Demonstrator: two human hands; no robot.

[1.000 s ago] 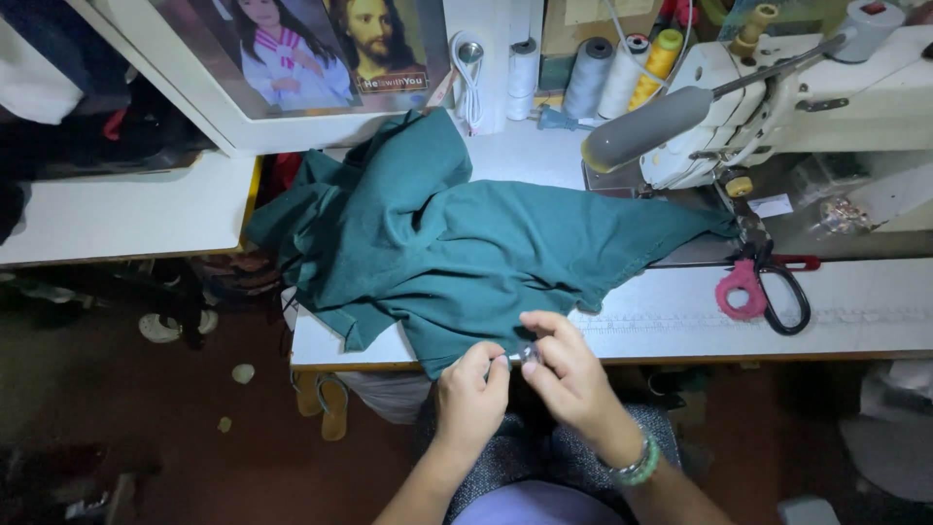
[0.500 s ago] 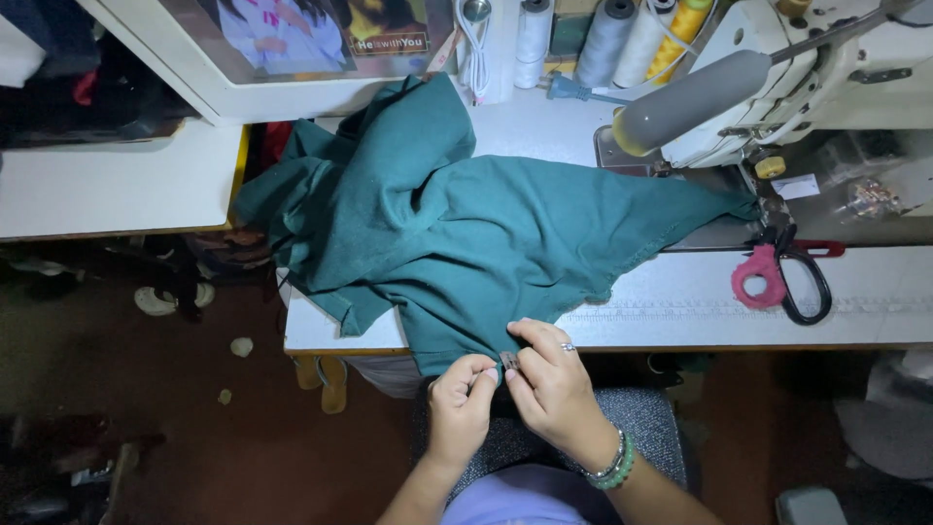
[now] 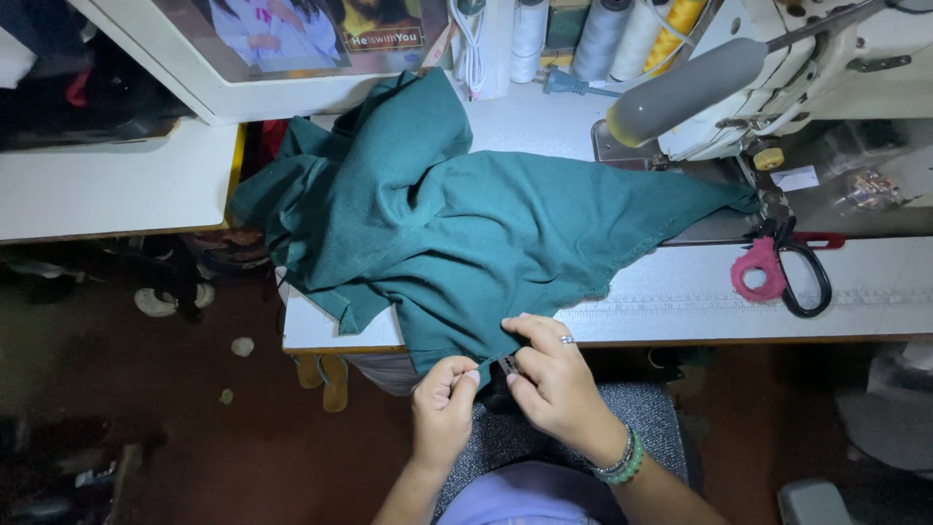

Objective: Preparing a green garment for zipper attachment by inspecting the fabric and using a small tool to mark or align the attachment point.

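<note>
Fabric [image 3: 457, 233] — a teal-green piece — lies bunched across the white sewing table [image 3: 680, 292], its left folds spilling over the table's left edge and its lower hem hanging off the front edge. Below that hem, the left hand [image 3: 442, 413] has its fingers closed in a pinch on the cloth edge. Just right of it, touching, the right hand [image 3: 554, 384] pinches the same hem around a small dark piece [image 3: 506, 366], too small to identify. Further right on the table lie pink-handled scissors [image 3: 782, 272], past the cloth's pointed corner. Behind them stands the sewing machine [image 3: 777, 78], with thread cones [image 3: 632, 34] to its left at the table's back.
</note>
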